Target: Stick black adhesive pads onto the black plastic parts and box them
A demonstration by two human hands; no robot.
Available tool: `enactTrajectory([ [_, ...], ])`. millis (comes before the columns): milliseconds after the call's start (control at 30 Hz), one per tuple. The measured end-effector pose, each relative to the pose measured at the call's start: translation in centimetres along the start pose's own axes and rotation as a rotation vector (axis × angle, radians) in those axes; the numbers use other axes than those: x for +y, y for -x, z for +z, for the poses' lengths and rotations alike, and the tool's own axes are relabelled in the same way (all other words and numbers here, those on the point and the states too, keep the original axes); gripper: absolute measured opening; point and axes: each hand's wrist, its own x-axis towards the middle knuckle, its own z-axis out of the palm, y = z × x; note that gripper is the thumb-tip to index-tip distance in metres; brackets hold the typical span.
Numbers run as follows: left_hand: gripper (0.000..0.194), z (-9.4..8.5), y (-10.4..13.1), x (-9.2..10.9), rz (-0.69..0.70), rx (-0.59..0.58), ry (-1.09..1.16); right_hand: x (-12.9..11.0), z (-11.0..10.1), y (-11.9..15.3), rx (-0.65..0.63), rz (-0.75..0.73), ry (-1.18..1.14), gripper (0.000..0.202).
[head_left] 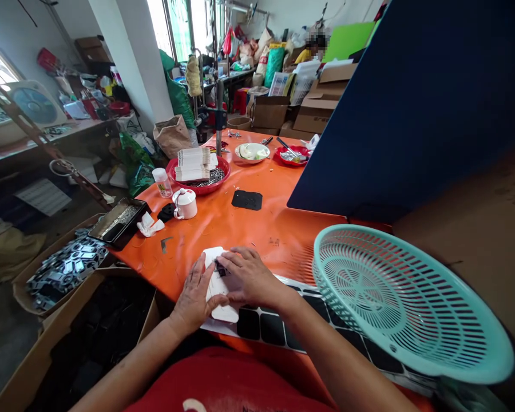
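Note:
A white card-like piece with rounded corners [225, 313] lies in front of me at the near edge of the orange table. My left hand [193, 297] holds it along the left side, thumb across its surface and fingers along the edge. From the right, my right hand [253, 279] reaches over it, its fingertips on a small black piece [220, 268] on the card's upper part. The right fingers partly hide that piece. Under the card and my right forearm is a sheet with black rounded squares [272, 329].
A turquoise plastic basket [450, 274] stands right, beside a dark blue panel [395, 109]. Further back are a red basin [221, 182] with stacked white pieces, a lidded mug [185, 205], a black plate [246, 199] and a bowl [252, 152]. Boxes of parts [71, 266] sit left.

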Motion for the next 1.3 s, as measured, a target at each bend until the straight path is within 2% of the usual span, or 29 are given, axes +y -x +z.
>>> enactTrajectory([
  [67,0.073,-0.1,-0.1,-0.1,0.027,0.059,-0.036,0.3,-0.1,-0.5,0.029,0.017,-0.048,0.092],
  [133,0.071,-0.5,-0.2,0.2,0.026,0.145,-0.088,0.6,0.0,-0.9,0.093,0.077,-0.111,0.084],
  [200,0.063,-1.2,-0.3,0.7,0.032,0.208,-0.143,0.6,0.0,-1.0,0.168,0.154,-0.161,0.062],
  [300,0.038,-2.9,-0.5,1.9,0.086,0.231,-0.194,0.2,-0.1,-0.6,0.270,0.240,-0.216,0.025],
  [367,0.025,-4.0,-0.8,3.1,0.123,0.249,-0.178,-0.7,-0.8,0.3,0.341,0.282,-0.247,0.016],
  [467,0.019,-5.5,-1.6,5.1,0.169,0.314,-0.022,-2.3,-2.6,2.3,0.480,0.315,-0.332,0.009],
  [567,0.020,-6.5,-2.8,6.9,0.291,0.348,0.155,-3.7,-4.8,4.6,0.585,0.366,-0.688,0.011],
  [667,0.019,-7.0,-4.1,8.4,0.392,0.340,0.231,-4.2,-6.1,7.0,0.542,0.472,-1.108,0.022],
  [733,0.019,-7.0,-5.1,9.4,0.439,0.313,0.212,-4.0,-6.3,8.5,0.542,0.560,-1.222,0.025],
  [833,0.025,-6.4,-6.1,11.3,0.596,0.266,0.023,-3.8,-5.7,10.6,0.688,0.702,-1.220,0.027],
  [900,0.032,-5.3,-6.4,12.5,0.672,0.233,-0.131,-3.8,-5.1,11.6,0.760,0.747,-1.267,0.031],
  [967,0.043,-4.0,-6.3,13.5,0.666,0.169,-0.208,-4.1,-4.5,12.4,0.769,0.744,-1.329,0.035],
  [1033,0.050,-2.7,-6.0,14.1,0.614,0.033,-0.148,-4.4,-3.9,12.9,0.781,0.727,-1.332,0.035],
  [1100,0.045,-1.7,-5.6,14.4,0.514,-0.206,0.055,-4.8,-3.5,13.3,0.795,0.716,-1.287,0.032],
  [1167,0.036,-1.3,-5.2,14.6,0.364,-0.428,0.298,-5.1,-3.3,13.7,0.755,0.691,-1.206,0.024],
  [1233,0.028,-1.1,-4.9,14.8,0.210,-0.510,0.497,-5.2,-3.5,14.2,0.728,0.618,-1.033,0.012],
  [1300,0.029,-1.0,-4.6,15.0,0.083,-0.457,0.675,-5.1,-3.7,14.8,0.820,0.540,-0.726,0.006],
])
